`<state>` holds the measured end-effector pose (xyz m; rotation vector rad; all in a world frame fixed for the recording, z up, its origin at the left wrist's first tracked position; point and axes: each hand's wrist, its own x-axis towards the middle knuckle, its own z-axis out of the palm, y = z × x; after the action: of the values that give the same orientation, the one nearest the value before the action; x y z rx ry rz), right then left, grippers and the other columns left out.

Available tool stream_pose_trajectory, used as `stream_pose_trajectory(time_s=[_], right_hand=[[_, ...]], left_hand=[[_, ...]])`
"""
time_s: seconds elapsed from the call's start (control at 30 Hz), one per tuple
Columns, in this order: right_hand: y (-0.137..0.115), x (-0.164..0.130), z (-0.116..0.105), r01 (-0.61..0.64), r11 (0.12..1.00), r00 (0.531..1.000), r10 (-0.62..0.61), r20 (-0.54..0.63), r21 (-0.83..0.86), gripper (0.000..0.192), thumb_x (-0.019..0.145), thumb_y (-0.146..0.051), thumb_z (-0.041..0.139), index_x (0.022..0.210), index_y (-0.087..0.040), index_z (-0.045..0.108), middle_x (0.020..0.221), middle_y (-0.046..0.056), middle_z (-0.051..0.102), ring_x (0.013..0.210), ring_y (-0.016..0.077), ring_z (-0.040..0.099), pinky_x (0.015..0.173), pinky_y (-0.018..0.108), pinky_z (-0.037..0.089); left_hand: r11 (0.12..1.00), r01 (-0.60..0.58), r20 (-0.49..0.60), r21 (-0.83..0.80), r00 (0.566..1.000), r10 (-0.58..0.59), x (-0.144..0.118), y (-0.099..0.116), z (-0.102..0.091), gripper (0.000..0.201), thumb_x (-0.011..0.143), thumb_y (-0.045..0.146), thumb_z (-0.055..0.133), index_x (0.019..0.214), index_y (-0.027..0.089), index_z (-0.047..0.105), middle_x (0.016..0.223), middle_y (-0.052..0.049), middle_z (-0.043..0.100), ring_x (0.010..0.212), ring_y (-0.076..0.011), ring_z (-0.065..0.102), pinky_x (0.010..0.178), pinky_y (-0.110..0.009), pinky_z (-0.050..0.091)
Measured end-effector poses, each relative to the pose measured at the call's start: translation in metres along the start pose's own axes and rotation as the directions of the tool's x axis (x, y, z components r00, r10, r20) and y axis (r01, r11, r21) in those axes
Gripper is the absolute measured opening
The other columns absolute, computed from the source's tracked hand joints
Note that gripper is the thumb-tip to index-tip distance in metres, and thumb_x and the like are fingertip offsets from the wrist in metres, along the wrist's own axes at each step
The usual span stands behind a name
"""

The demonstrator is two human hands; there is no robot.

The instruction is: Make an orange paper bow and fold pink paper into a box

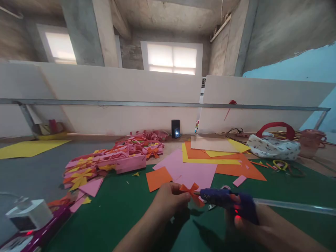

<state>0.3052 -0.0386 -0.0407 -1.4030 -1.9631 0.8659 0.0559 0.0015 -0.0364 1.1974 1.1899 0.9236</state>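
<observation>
My left hand (168, 201) pinches a small orange paper bow (192, 192) above the green mat (115, 210). My right hand (252, 224) grips a dark blue glue gun (225, 198) whose nozzle touches the bow from the right. A clear glue stick (294, 206) juts out of the gun's back toward the right edge. A red light glows on the gun near my fingers.
A pile of pink, yellow and orange paper bows (115, 159) lies at left-centre. Loose pink (189, 171), orange (157, 178) and yellow sheets spread behind my hands. A phone (175, 128) leans on the white board; a patterned bag (274, 145), scissors (280, 164) and a magenta device (34, 224) also lie about.
</observation>
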Motion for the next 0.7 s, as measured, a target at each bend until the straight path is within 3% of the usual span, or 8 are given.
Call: stream_pose_trajectory(time_s=[0.1,0.33,0.57,0.63,0.7], right_hand=[[-0.024,0.009,-0.002,-0.049,0.998,0.990,0.052,0.131,-0.029,0.036,0.077,-0.055,0.050,0.079,-0.023,0.066,0.076,0.004,0.062,0.068,0.0202,0.054,0.059,0.027,0.045],[-0.026,0.013,-0.004,-0.068,0.996,0.984,0.076,0.158,-0.055,0.037,0.076,-0.055,0.049,0.087,-0.024,0.066,0.083,0.005,0.064,0.077,0.0242,0.056,0.068,0.031,0.048],[-0.032,0.014,-0.001,-0.063,0.996,0.988,0.071,0.138,-0.058,0.030,0.074,-0.047,0.055,0.085,-0.022,0.069,0.088,0.004,0.068,0.082,0.0273,0.060,0.074,0.035,0.050],[-0.033,0.013,0.001,-0.053,0.997,0.991,0.060,0.124,-0.058,0.028,0.073,-0.043,0.057,0.087,-0.023,0.070,0.085,0.003,0.069,0.080,0.0267,0.061,0.071,0.033,0.051],[-0.034,0.011,0.003,-0.018,0.998,0.999,0.020,0.031,-0.059,0.024,0.071,-0.040,0.059,0.082,-0.023,0.071,0.076,0.002,0.069,0.071,0.0242,0.062,0.063,0.029,0.052]], left_hand=[[1.000,-0.007,-0.007,0.011,1.000,0.007,0.000,0.002,0.002,0.015,0.057,0.024,0.062,0.062,0.010,0.067,0.043,0.003,0.049,0.039,-0.0058,0.034,0.043,-0.022,0.021],[0.990,0.014,-0.082,0.139,0.997,-0.003,-0.005,0.012,0.006,0.008,0.056,0.020,0.057,0.053,0.014,0.062,0.040,0.004,0.048,0.040,-0.0077,0.036,0.043,-0.022,0.021],[0.992,0.006,-0.070,0.127,0.998,0.003,-0.007,0.013,0.006,0.009,0.056,0.021,0.057,0.052,0.014,0.060,0.041,0.004,0.047,0.041,-0.0083,0.038,0.044,-0.023,0.021],[0.993,0.007,-0.078,0.118,0.997,0.002,-0.007,0.013,0.006,0.009,0.056,0.022,0.058,0.053,0.014,0.061,0.040,0.004,0.046,0.041,-0.0082,0.037,0.044,-0.023,0.021],[0.992,0.010,-0.083,0.126,0.997,0.000,-0.007,0.013,0.006,0.010,0.056,0.023,0.059,0.054,0.014,0.062,0.040,0.004,0.047,0.041,-0.0085,0.037,0.044,-0.023,0.022]])
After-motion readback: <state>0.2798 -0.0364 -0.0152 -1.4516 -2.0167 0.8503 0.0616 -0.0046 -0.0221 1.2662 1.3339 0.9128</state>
